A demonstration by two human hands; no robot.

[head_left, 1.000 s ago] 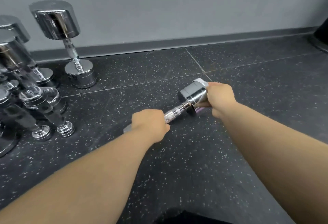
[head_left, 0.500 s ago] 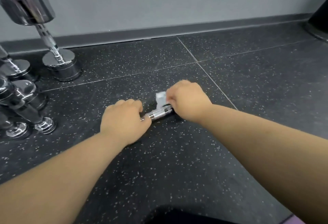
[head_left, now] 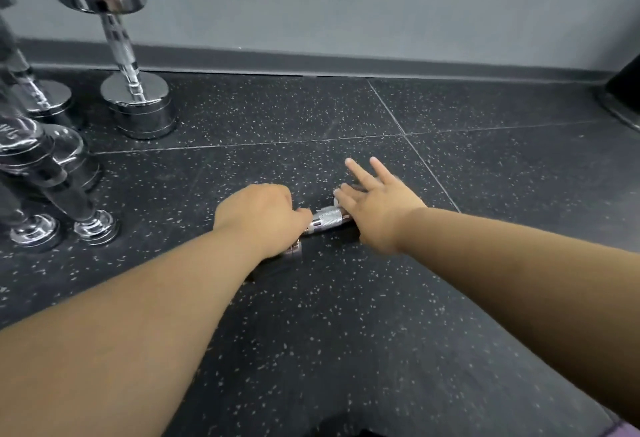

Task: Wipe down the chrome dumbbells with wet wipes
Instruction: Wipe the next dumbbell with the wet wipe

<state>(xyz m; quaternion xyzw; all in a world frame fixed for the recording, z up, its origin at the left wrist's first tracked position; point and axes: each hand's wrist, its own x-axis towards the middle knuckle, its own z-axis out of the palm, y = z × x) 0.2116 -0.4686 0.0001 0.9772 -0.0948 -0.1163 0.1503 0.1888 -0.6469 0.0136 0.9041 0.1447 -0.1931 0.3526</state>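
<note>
**Mid-wipe on one dumbbell, the rest of the set standing by**

The dumbbell (head_left: 327,220) lies on the speckled floor (head_left: 346,332) at the centre of the view, its knurled handle running from 8 o'clock to 2 o'clock. A scrap of wet wipe (head_left: 337,193) shows at its 2 o'clock end, so the wiping looks under way but unfinished. The left hand (head_left: 263,214) is curled over the 8 o'clock part of the handle, apparently steadying it. The right hand (head_left: 377,206) lies flat on the other end, fingers straight, spread and pointing to 11 o'clock, pressing the wipe down without pinching it. At 10 o'clock a cluster of upright dumbbells (head_left: 136,104) stands well apart; whether they have been cleaned cannot be told.
</note>
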